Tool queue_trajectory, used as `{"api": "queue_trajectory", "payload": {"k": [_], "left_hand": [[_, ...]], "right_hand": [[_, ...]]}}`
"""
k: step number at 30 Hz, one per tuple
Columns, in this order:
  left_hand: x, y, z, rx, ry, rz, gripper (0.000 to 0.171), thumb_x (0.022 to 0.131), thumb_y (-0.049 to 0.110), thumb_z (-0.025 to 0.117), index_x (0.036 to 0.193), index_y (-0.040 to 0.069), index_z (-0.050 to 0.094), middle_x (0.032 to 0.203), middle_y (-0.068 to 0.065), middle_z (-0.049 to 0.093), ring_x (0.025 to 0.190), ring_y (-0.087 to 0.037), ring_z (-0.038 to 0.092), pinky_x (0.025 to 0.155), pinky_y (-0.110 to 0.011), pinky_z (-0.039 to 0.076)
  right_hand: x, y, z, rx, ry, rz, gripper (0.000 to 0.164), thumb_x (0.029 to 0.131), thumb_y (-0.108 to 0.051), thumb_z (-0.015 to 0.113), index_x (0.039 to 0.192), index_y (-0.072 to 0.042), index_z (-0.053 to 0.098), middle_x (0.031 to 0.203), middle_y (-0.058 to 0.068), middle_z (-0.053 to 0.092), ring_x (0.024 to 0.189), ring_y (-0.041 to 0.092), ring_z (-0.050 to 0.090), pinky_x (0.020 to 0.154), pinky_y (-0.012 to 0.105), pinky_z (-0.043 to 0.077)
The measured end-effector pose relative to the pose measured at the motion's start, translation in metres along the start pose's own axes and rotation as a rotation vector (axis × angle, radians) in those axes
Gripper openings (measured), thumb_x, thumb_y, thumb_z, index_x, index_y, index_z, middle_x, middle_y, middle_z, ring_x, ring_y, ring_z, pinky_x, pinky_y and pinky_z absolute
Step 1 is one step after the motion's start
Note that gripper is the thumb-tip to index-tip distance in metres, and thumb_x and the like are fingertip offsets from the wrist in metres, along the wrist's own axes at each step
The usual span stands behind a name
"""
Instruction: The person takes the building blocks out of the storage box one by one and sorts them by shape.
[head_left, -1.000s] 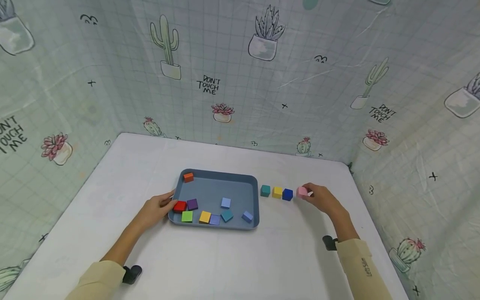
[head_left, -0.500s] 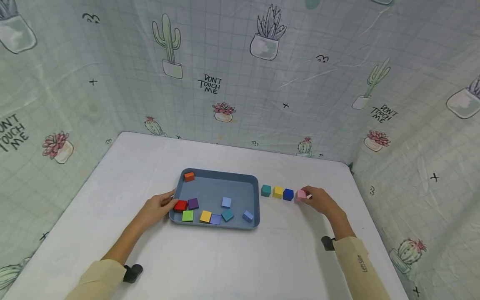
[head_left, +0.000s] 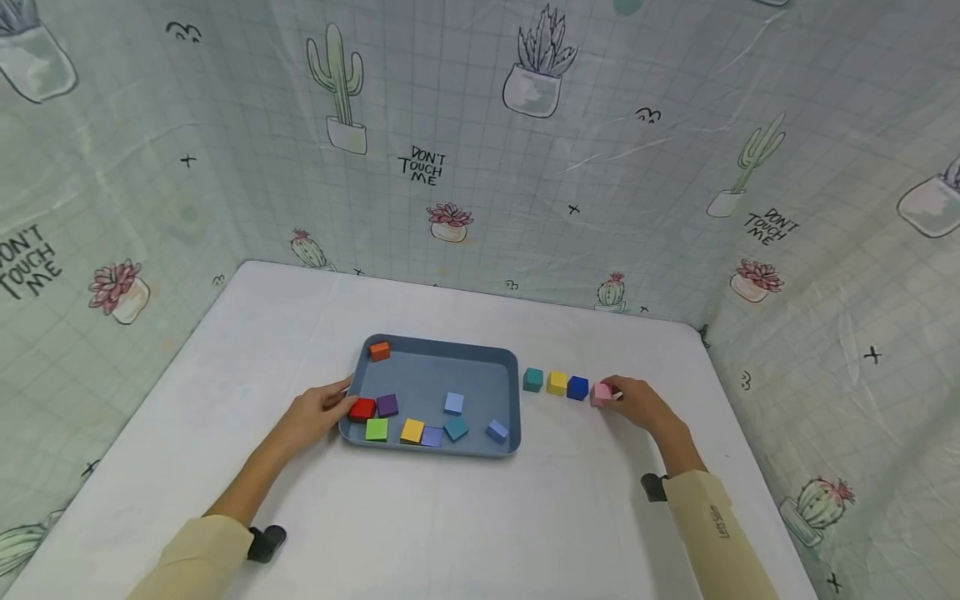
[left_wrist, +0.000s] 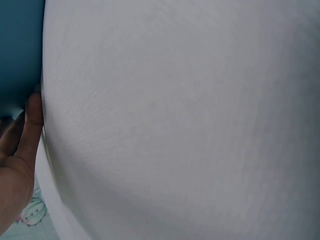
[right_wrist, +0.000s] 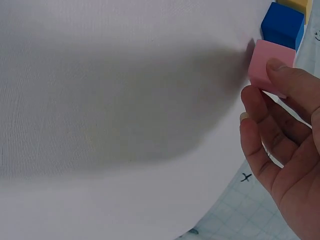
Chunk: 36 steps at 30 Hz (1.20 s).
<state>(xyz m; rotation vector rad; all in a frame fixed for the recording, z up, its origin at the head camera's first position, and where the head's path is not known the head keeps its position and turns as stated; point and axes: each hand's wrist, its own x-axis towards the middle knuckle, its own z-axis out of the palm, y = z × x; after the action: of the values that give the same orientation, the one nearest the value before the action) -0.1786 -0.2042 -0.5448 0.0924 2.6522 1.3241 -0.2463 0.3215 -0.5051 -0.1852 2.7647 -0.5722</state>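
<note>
The right hand (head_left: 637,404) pinched one pink block (head_left: 601,394) between thumb and forefinger, the other fingers loosely bent; its forearm rose from five o'clock. The block stood at the hand's nine o'clock, on the right of a row of four. Toward nine o'clock from it lay one dark blue block (head_left: 577,388), just beside, then one yellow block (head_left: 557,383) and one teal block (head_left: 532,380).

The left hand (head_left: 311,414) rested against one blue-grey tray (head_left: 423,373) at its eight o'clock rim, forearm slanting up from seven o'clock; whether it gripped the rim, I could not tell. Nine blocks lay inside: one orange (head_left: 380,351) at eleven o'clock, then, between three and nine o'clock through six, one red (head_left: 362,409), one purple (head_left: 387,405), one green (head_left: 377,430), one amber (head_left: 412,430) and four in blue shades (head_left: 453,403). Both sleeves (head_left: 716,533) were beige, and a white table (head_left: 435,517) lay beneath everything.
</note>
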Motion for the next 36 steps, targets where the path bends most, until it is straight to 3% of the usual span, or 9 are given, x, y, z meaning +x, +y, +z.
{"api": "queue_trajectory", "payload": {"k": [18,27,36], "left_hand": [[0.0013,-0.0025,0.0021,-0.001,-0.003,-0.004,0.061,0.095,0.038,0.055,0.141,0.0,0.041,0.128,-0.027,0.052,0.116,-0.038,0.052,0.091,-0.046,0.046],[0.0002,-0.0018,0.0023,-0.002,-0.001,-0.013,0.06,0.095,0.037,0.055,0.142,0.001,0.04,0.13,-0.025,0.05,0.118,-0.037,0.051,0.092,-0.045,0.045],[-0.0002,-0.0001,0.0021,0.003,0.0,-0.005,0.061,0.095,0.038,0.054,0.141,0.0,0.04,0.129,-0.026,0.051,0.117,-0.038,0.051,0.091,-0.045,0.045]], "right_hand": [[0.0073,-0.0005,0.0033,-0.016,-0.022,0.039,0.047,0.089,-0.03,0.066,0.125,-0.002,0.056,0.113,0.015,0.06,0.101,0.03,0.055,0.09,0.049,0.046],[0.0035,0.0023,0.0058,-0.002,-0.026,0.067,0.052,0.09,-0.03,0.065,0.133,-0.005,0.049,0.118,0.018,0.058,0.105,0.033,0.054,0.089,0.05,0.047],[0.0009,0.0052,0.0028,-0.035,0.016,0.051,0.053,0.091,-0.026,0.064,0.135,-0.002,0.047,0.121,0.022,0.057,0.104,0.035,0.056,0.085,0.049,0.049]]}}
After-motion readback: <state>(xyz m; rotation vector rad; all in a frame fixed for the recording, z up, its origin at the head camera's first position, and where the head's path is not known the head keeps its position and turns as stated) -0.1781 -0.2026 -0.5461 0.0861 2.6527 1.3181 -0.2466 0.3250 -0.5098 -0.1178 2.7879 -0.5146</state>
